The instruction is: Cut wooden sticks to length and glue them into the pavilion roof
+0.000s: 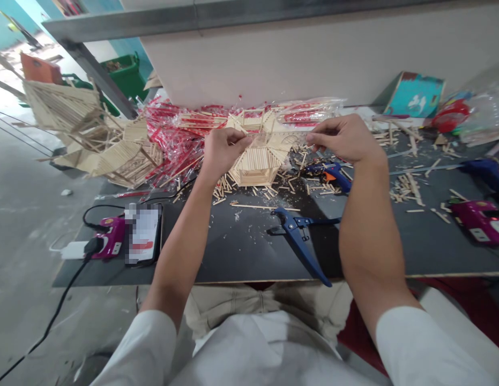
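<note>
A clear plastic ruler point(279, 138) spans the space between my hands, faint and see-through. My left hand point(225, 153) pinches its left end, and my right hand point(345, 138) has finger and thumb closed at the right end. Just beneath and behind the ruler stands a small model of wooden sticks point(257, 163) with sloped, slatted roof panels; my left hand hides part of its left side. Below my right hand lies a blue glue gun point(337, 178) with an orange trigger. Nearer me on the dark table rests a blue-handled cutter point(301, 244), its jaws pointing left.
Cut stick pieces point(406, 187) litter the table point(241, 252). Red-and-clear plastic wrappers point(172, 128) pile up behind. A larger stick model point(124, 153) stands left. A phone point(144, 233) lies beside a purple power adapter point(112, 236); another purple adapter point(480, 221) sits right.
</note>
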`<state>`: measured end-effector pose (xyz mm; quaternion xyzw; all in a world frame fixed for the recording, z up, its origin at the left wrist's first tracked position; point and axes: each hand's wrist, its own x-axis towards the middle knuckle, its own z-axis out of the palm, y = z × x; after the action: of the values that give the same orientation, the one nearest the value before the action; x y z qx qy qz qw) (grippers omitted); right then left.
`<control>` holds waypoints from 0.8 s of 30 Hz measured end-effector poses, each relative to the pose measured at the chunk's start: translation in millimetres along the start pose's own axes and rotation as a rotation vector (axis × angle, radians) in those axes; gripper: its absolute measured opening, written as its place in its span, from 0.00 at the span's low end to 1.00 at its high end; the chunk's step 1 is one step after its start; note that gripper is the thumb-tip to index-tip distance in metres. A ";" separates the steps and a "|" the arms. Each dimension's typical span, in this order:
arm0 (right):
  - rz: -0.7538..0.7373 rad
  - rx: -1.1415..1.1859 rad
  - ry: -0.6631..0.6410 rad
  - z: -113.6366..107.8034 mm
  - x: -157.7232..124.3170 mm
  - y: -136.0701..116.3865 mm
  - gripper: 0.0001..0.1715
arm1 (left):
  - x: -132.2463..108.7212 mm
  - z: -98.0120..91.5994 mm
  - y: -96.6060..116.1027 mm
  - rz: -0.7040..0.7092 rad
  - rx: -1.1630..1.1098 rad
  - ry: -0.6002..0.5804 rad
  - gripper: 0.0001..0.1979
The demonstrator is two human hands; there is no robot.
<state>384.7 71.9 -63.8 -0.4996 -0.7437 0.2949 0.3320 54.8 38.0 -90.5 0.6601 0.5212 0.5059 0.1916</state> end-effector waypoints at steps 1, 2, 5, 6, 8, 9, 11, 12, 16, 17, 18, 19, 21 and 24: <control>-0.007 0.008 0.004 0.2 0.0 -0.5 0.17 | -0.4 -0.1 0.8 -0.002 -0.003 -0.002 0.04; -0.012 0.013 0.005 0.5 0.1 -0.7 0.17 | -0.8 -0.3 1.2 -0.004 -0.008 -0.005 0.04; -0.018 0.018 0.002 1.6 0.5 0.6 0.15 | -0.9 -0.4 0.4 -0.004 -0.032 -0.007 0.04; -0.019 0.015 0.003 1.8 0.7 1.5 0.15 | -0.7 -0.2 -0.2 -0.002 -0.039 -0.005 0.03; -0.012 0.006 0.003 2.2 1.1 3.1 0.16 | 0.0 0.2 -1.1 0.003 -0.046 -0.001 0.03; -0.007 0.001 0.003 2.3 1.2 3.7 0.17 | 0.3 0.5 -1.3 0.002 -0.043 0.001 0.04; 0.000 0.000 -0.003 2.4 1.3 3.9 0.16 | 0.8 1.1 -1.4 -0.005 -0.035 0.004 0.04; 0.003 0.004 -0.004 2.4 1.3 3.7 0.16 | 1.0 1.3 -1.4 -0.006 -0.033 0.004 0.04; 0.005 0.009 0.000 3.1 1.1 2.6 0.15 | 1.7 1.7 -2.4 0.009 -0.044 0.006 0.03; 0.004 0.008 0.001 3.3 1.2 2.9 0.16 | 1.8 1.6 -2.6 0.012 -0.042 0.005 0.03; 0.000 0.006 -0.003 3.5 1.3 3.4 0.16 | 2.0 1.5 -2.6 0.013 -0.036 0.006 0.03; -0.004 0.007 -0.006 3.8 1.5 4.0 0.17 | 2.0 1.3 -2.4 0.014 -0.029 0.003 0.04; -0.013 0.015 -0.011 4.2 1.9 5.1 0.17 | 1.9 0.9 -1.0 0.016 -0.020 0.000 0.04; -0.014 0.019 -0.008 4.6 1.6 4.1 0.17 | 1.4 0.5 1.9 0.007 -0.023 -0.006 0.03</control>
<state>383.0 74.3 -69.4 -0.4900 -0.7458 0.3013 0.3359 56.0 38.7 -88.5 0.6612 0.5125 0.5104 0.1992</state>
